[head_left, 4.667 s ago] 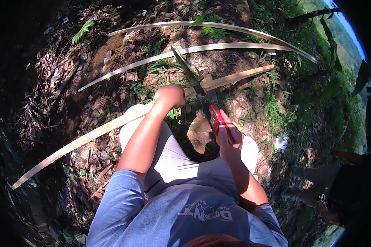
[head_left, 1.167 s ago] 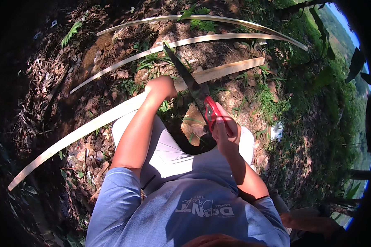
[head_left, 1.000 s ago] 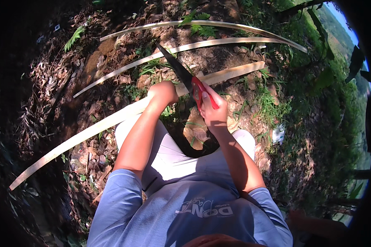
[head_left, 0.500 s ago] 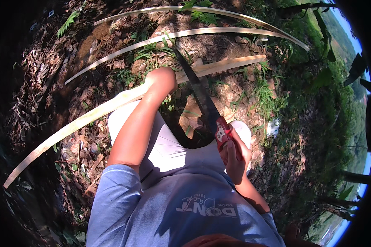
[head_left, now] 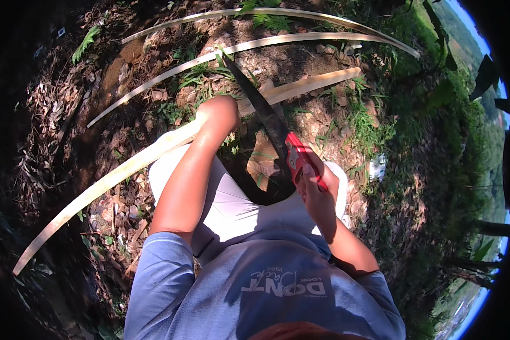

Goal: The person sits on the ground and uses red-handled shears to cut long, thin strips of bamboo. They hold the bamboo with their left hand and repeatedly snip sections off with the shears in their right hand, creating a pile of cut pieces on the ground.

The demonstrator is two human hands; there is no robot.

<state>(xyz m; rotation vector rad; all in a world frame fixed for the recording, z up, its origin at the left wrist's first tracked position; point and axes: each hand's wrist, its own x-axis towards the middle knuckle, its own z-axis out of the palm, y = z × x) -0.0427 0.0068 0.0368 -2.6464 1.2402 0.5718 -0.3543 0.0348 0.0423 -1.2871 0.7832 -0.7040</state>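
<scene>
My left hand (head_left: 219, 115) is closed around a long, pale wooden board (head_left: 116, 171), which slants from the lower left to the upper right in front of my knees. In my right hand (head_left: 318, 184) is the red handle of a handsaw (head_left: 259, 107). Its dark blade lies across the board just right of my left hand and points away to the upper left. The blade hides a short stretch of the board. Whether the teeth are cutting into the wood I cannot tell.
Beyond the saw tip, two more long pale wooden strips lie on the ground, a nearer strip (head_left: 170, 72) and a farther strip (head_left: 209, 15). Dry leaves, grass and ferns (head_left: 86, 44) cover the soil. A whitish scrap (head_left: 377, 167) lies right of my knee. The slope at right is overgrown.
My right hand has pushed the saw forward and up to the left, so its handle is closer to the board. My left hand keeps its grip. The whole view has tilted slightly.
</scene>
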